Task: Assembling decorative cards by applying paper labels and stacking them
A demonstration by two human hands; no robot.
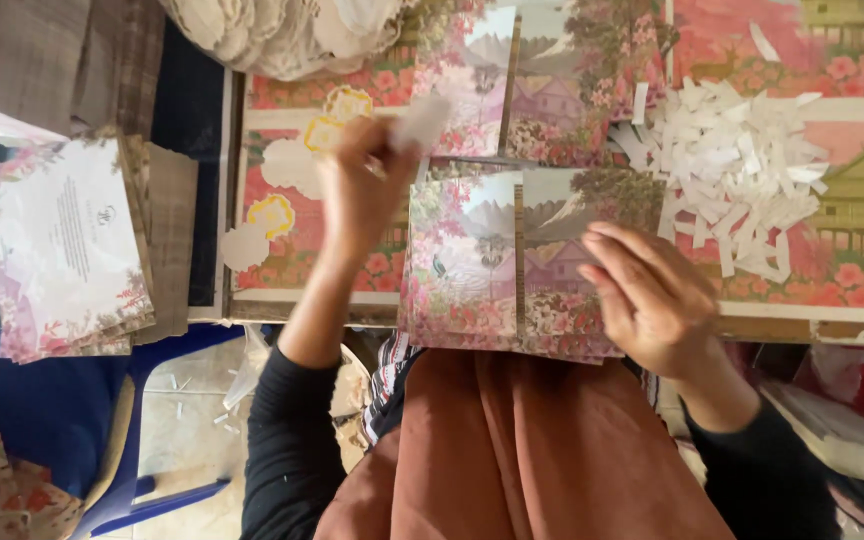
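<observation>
Pink floral card stack [492,260] under right hand [652,300]

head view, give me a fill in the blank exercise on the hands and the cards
1. The right hand presses flat on a stack of ____-printed cards.
2. The left hand holds up a small ____ paper strip.
3. The pile of white strips lies to the ____ of the cards.

Missing words: floral; white; right

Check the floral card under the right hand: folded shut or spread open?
Shut. The floral card lies flat, its two flaps meeting at a centre seam, the right hand pressing it down.
</observation>
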